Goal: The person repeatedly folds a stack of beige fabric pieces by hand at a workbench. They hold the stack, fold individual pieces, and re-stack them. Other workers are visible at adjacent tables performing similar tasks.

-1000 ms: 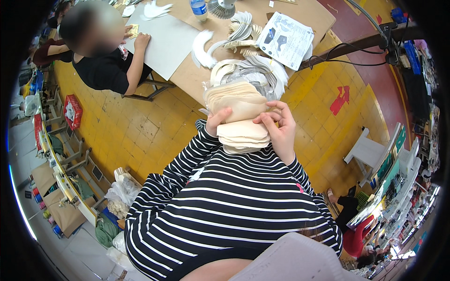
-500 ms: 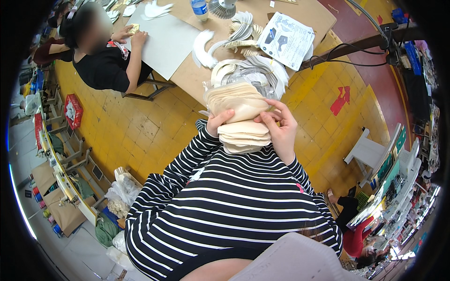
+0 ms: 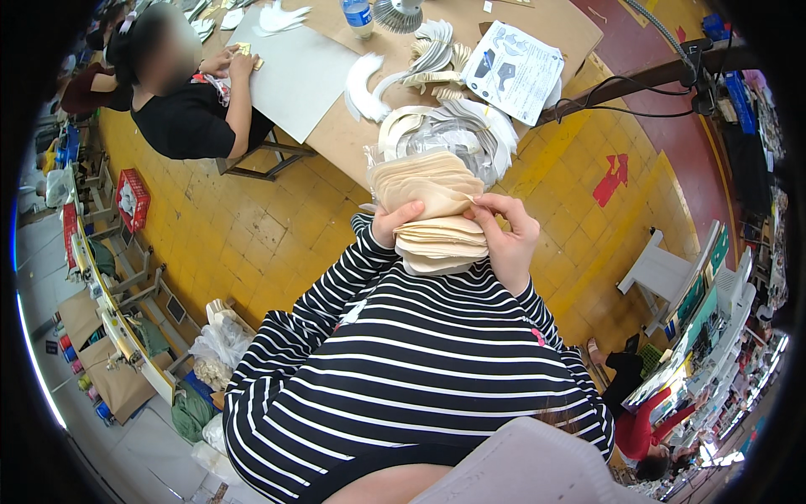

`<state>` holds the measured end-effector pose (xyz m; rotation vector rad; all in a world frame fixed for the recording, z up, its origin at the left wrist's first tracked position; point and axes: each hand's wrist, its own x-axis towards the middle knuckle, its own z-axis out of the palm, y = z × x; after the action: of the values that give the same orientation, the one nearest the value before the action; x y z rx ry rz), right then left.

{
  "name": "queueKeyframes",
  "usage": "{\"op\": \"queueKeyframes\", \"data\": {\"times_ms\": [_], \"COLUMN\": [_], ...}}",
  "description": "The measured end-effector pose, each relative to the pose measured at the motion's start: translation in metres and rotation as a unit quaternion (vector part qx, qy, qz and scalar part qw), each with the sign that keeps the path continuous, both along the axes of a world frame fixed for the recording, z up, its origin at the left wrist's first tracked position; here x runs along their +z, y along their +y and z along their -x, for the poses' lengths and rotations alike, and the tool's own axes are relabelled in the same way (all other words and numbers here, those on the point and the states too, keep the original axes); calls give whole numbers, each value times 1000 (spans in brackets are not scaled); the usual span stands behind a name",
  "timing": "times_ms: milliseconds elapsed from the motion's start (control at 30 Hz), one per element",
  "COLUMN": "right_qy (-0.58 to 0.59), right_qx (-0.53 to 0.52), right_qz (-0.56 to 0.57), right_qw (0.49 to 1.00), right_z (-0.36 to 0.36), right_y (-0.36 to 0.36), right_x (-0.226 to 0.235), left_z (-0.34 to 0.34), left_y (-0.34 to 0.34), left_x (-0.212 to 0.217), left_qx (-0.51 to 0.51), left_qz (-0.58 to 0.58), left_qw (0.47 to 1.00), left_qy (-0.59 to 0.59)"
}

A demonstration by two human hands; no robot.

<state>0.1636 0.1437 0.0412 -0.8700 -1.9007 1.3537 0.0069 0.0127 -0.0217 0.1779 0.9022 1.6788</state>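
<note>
A thick stack of cream, rounded fabric-like pieces (image 3: 424,181) is held in front of my chest, splayed into an upper and a lower part. My left hand (image 3: 396,223) is closed on its left side, the thumb lying across the pieces. At the right edge, my right hand (image 3: 508,225) pinches the edge of a cream piece between thumb and fingers. Just beyond the stack, a clear plastic bag (image 3: 449,139) lies among curved white pieces (image 3: 495,134) at the table's near edge.
The brown-topped table (image 3: 327,139) carries a grey sheet (image 3: 290,71), a printed paper sheet (image 3: 514,74), a bottle (image 3: 358,17) and a lamp head (image 3: 398,13). Across on the left sits a person in black (image 3: 180,118), handling small yellowish pieces. A red crate (image 3: 132,200) stands on the yellow floor.
My right hand has drawn its fingers together into a pinch at the stack's edge and shifted slightly down. The lower pieces have fanned a little. The seated person's hands have moved.
</note>
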Motion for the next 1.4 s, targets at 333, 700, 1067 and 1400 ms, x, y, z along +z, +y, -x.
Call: {"op": "queueKeyframes", "data": {"times_ms": [333, 700, 1067, 1400], "right_qy": [-16, -23, -12, 15], "right_qx": [-53, -34, 20, 103], "right_qz": [-215, -364, -366, -206], "right_qw": [975, 931, 930, 973], "right_z": [7, 5, -2, -7], "right_y": [1, 7, 8, 8], "right_x": [8, 9, 4, 8], "left_z": [-1, -1, 2, 1], "left_y": [1, 1, 0, -4], "left_x": [-1, -4, -11, -14], "left_qx": [2, 10, -76, -38], "left_qz": [1, -5, -89, -47], "left_qw": [1000, 1000, 993, 998], "left_qy": [24, 29, 9, -23]}}
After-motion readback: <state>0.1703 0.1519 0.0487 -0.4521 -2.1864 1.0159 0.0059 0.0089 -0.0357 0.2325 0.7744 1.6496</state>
